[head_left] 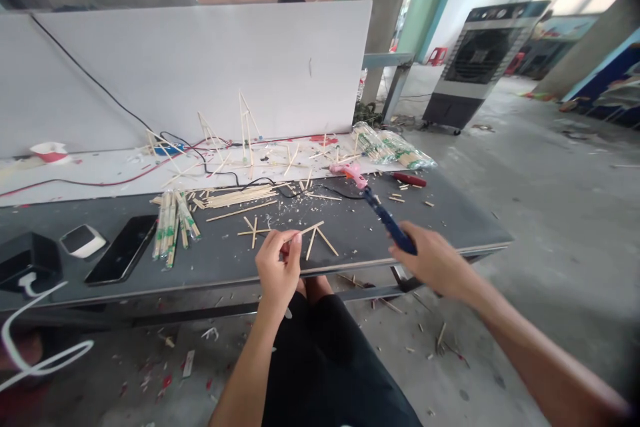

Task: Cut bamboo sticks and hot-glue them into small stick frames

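Black-clad lap fills the bottom of the view, with both forearms reaching up to the grey desk. White board stands along the desk's far side, with upright stick frames in front of it.

Left hand is closed in a pinch on a thin stick, which angles up and right over the desk's near edge. Right hand is wrapped around the blue handles of a cutter, its tip aimed up and left; whether the blades are apart is too small to tell. Tool and stick are near each other but not touching.

Glue gun lies behind, cord trailing left. Loose sticks, wrapped bundles, a phone and shavings lie around.

Judgement: to cut cleanly, steady the left wrist on the desk edge, hold the stick close to the cut point, set the blades square across it, and keep the fingertips clear.
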`<state>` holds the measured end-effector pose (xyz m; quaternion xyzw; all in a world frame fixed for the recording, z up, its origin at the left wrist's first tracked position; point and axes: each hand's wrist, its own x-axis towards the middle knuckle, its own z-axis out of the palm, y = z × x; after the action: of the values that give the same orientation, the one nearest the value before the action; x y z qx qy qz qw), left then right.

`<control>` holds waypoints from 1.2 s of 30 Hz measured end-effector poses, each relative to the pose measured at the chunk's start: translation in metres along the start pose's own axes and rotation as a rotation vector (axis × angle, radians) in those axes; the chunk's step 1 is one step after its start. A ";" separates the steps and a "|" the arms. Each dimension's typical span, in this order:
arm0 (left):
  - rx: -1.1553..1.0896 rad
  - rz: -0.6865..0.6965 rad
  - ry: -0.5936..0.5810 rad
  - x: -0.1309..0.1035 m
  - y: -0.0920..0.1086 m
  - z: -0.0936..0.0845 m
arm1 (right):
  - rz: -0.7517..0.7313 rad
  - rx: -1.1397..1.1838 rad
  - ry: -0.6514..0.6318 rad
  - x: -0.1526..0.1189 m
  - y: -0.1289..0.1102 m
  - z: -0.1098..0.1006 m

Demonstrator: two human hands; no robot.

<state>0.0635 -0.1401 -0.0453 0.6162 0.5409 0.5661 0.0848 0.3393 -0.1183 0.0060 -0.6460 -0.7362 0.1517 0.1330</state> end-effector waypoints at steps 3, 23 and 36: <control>-0.031 0.031 0.025 0.001 0.010 0.006 | 0.023 0.240 -0.083 -0.018 -0.038 0.021; 0.017 0.131 -0.096 0.002 0.007 0.010 | 0.055 0.595 -0.124 -0.035 -0.083 0.074; 0.005 0.043 -0.157 0.000 -0.010 0.005 | 0.096 0.624 -0.128 -0.037 -0.079 0.079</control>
<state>0.0613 -0.1337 -0.0545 0.6706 0.5206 0.5161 0.1132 0.2412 -0.1683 -0.0350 -0.5971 -0.6296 0.4166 0.2709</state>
